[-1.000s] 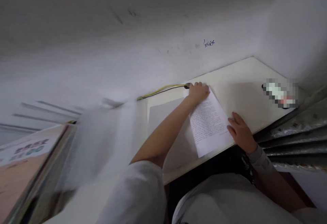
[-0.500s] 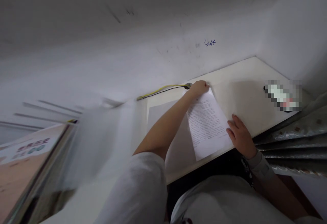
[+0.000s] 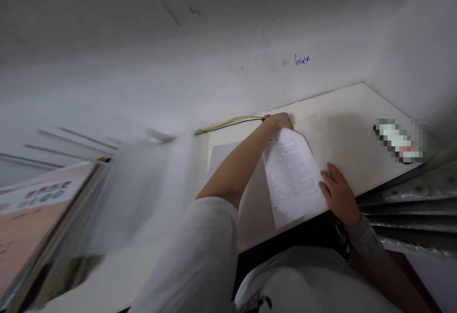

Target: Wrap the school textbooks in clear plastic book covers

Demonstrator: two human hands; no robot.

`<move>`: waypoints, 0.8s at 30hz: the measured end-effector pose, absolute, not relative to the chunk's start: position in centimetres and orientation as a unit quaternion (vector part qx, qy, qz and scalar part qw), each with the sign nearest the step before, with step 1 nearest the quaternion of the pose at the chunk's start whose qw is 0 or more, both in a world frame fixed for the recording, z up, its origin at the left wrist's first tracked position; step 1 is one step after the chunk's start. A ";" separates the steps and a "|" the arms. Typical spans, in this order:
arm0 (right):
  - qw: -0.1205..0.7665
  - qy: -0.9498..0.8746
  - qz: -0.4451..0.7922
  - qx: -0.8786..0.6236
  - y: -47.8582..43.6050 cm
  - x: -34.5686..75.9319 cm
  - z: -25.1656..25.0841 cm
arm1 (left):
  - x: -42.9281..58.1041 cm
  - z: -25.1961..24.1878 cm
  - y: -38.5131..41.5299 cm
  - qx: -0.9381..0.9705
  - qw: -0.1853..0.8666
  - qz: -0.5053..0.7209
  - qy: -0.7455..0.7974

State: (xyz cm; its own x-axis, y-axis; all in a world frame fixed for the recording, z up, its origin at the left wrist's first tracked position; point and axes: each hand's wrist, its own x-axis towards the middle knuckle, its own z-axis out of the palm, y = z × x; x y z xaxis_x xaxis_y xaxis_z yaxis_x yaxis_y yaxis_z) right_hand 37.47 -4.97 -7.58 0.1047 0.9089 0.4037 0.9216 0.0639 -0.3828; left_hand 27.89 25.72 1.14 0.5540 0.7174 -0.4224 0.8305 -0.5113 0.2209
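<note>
A printed sheet of paper [image 3: 291, 175], covered in lines of small text, lies on the white desk [image 3: 360, 113]. My left hand [image 3: 283, 120] reaches across to its far edge, fingers curled closed on the far right corner, which looks bent under the hand. My fingertips there are mostly hidden. On the sheet's right side, my right hand [image 3: 339, 196] rests with fingers apart, fingertips at or just beside the paper's edge. To the left of the print, partly under my left forearm, lies a blank greyish page [image 3: 255, 208].
A yellow and black cable [image 3: 228, 123] runs along the wall. A pixelated phone-like object [image 3: 398, 141] lies at the desk's right. Books with an orange cover [image 3: 32, 217] and a translucent sheet [image 3: 143, 194] stand at left. Patterned fabric [image 3: 421, 194] hangs at right.
The sheet's far right corner, straight before, now appears bent down at my left hand. My right hand stays beside the right edge. The whole view has shifted slightly.
</note>
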 end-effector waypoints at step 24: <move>0.283 -0.676 -0.005 -0.680 -5.0 37.4 -7.2 | 20.7 0.2 12.5 0.914 0.104 -0.140 0.366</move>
State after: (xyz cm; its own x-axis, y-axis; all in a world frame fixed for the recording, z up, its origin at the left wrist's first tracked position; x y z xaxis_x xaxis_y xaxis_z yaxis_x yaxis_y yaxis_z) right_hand 37.44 -5.02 -7.20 0.0853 0.9168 0.3902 0.9230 0.0748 -0.3775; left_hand 20.68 12.47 0.24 0.6931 0.6398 -0.3320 0.6980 -0.7108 0.0874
